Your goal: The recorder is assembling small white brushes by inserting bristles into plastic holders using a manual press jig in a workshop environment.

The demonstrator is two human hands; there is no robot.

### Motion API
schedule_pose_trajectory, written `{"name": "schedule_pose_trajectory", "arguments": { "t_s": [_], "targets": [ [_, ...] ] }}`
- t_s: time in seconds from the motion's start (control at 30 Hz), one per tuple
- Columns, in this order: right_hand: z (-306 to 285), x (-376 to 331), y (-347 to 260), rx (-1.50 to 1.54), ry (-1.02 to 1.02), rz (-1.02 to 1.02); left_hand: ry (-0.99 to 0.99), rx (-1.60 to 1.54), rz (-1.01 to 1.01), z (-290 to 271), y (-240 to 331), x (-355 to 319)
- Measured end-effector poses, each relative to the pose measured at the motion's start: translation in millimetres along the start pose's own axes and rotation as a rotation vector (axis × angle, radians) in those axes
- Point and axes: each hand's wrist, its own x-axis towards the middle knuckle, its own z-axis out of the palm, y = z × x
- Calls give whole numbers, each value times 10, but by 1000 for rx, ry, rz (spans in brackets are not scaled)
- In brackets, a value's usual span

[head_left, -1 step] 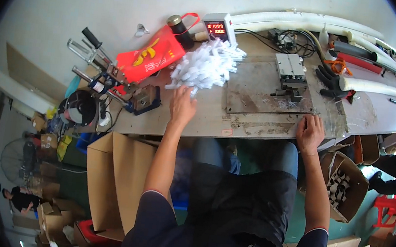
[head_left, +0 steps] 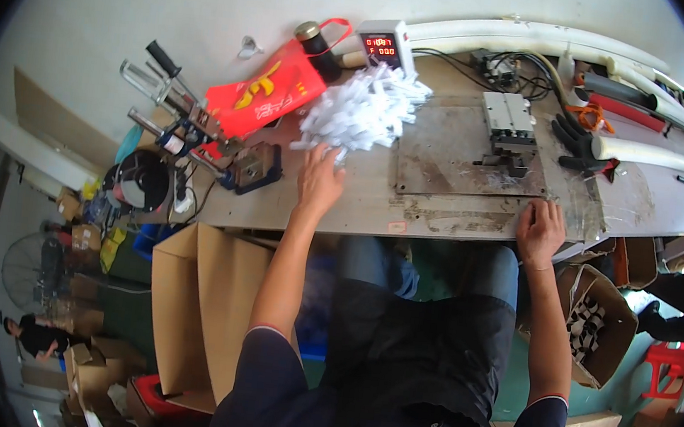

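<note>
My left hand point(head_left: 319, 182) reaches to the near edge of a heap of small white strip-like pieces point(head_left: 361, 111). Its fingers are stretched out and slightly apart, with the tips at the lowest pieces. One white piece shows beside the fingertips; no firm grip on it is visible. My right hand point(head_left: 541, 230) rests at the front edge of the workbench point(head_left: 341, 223), by the near right corner of a worn metal plate point(head_left: 438, 174). Its fingers are loosely bent and apart, with nothing seen in them. On the plate stands a small grey-and-black press fixture point(head_left: 508, 123).
Behind the heap stand a counter box with red digits point(head_left: 381, 47), a dark flask point(head_left: 317, 51) and a red bag point(head_left: 259, 92). A lever-arm hand press point(head_left: 193, 127) stands left. Black-handled pliers point(head_left: 574, 142) and white tubes point(head_left: 656, 155) lie right. Cardboard boxes point(head_left: 214, 317) stand below.
The whole view has shifted slightly, so the bench sits a little further right in it. Both hands keep their places by the heap and the bench edge.
</note>
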Motion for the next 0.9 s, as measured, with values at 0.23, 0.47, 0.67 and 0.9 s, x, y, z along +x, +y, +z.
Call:
{"name": "schedule_pose_trajectory", "arguments": {
  "t_s": [0.23,0.47,0.67,0.9],
  "targets": [
    [383,-422,669,-21,-22,-59,-66,-129,27,256,-447,185],
    [272,-272,494,-126,-76,-68,141,234,297,438,-577,47],
    [204,-56,79,-122,115,-208,138,102,299,134,-806,133],
    [246,-27,57,-65,95,-183,463,-86,354,-174,-891,244]
  ]
}}
